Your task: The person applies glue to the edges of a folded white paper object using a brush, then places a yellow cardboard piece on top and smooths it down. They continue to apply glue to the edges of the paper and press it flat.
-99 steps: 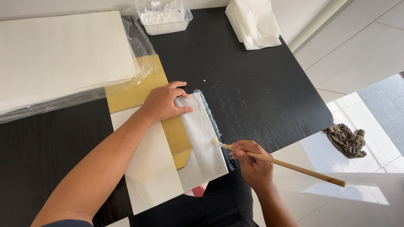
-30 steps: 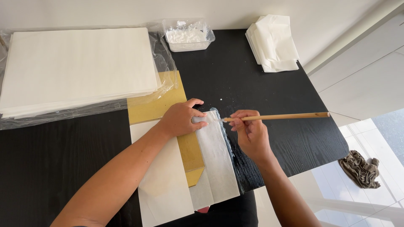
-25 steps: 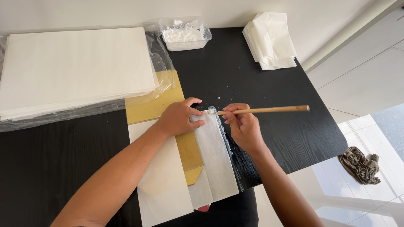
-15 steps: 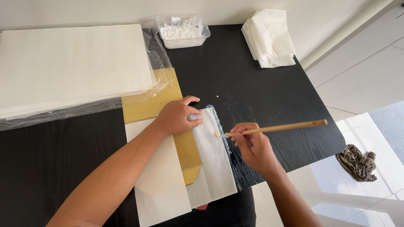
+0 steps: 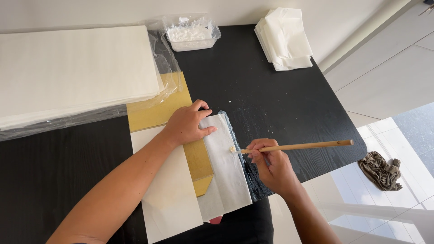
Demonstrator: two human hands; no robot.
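My left hand (image 5: 187, 125) lies flat on a folded white paper flap (image 5: 228, 169), pinning it over a gold sheet (image 5: 156, 110) on the black table (image 5: 280, 99). My right hand (image 5: 271, 165) grips a wooden-handled brush (image 5: 294, 146). The brush lies nearly level, its pale tip touching the flap's right edge about halfway down. Another white sheet (image 5: 169, 199) lies under my left forearm, left of the gold strip.
A clear plastic tub of white paste (image 5: 191, 32) stands at the table's back edge. Folded white tissues (image 5: 284, 38) lie at the back right. A big stack of white paper in plastic wrap (image 5: 74, 72) fills the back left. A crumpled rag (image 5: 380, 169) lies on the floor.
My right hand has drawn the brush down the flap's right edge, from near its top corner toward the middle. My left hand has stayed pressed on the paper.
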